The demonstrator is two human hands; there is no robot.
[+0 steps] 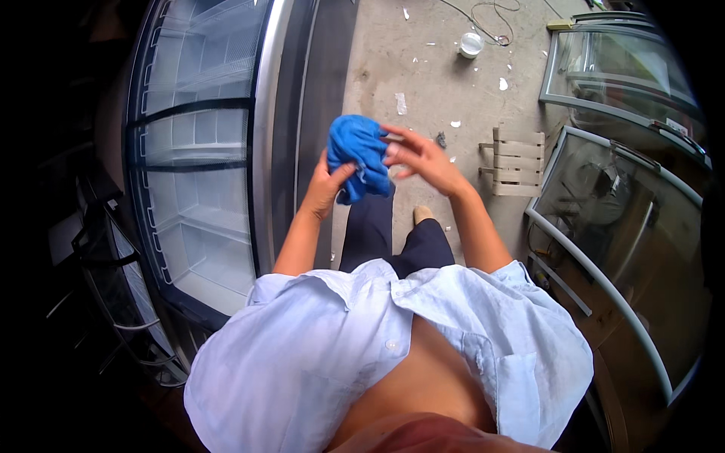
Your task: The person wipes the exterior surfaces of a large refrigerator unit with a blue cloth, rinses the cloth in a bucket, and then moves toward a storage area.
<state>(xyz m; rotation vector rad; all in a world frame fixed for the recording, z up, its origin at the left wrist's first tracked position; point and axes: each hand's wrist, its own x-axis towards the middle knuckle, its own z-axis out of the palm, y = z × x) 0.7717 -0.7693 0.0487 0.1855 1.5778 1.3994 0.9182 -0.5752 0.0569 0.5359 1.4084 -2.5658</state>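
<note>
A bunched blue cloth [358,150] is held in front of me, above my legs. My left hand [328,184] grips its lower left side, with the thumb pressed over the folds. At the cloth's right edge is my right hand [422,158], its fingers apart and slightly blurred; whether the fingertips touch the fabric I cannot tell. Just left of my hands stands a display refrigerator [266,141] with a steel edge and a dark side panel. Through its glass top [198,215] white wire-lined compartments show.
A slatted plastic stool [518,163] stands on the concrete floor [374,73] to the right. Framed glass doors [612,226] lean beyond it. Farther off are a white tub [470,45] and a loose cable [481,22]. Scraps of paper [401,103] litter the floor.
</note>
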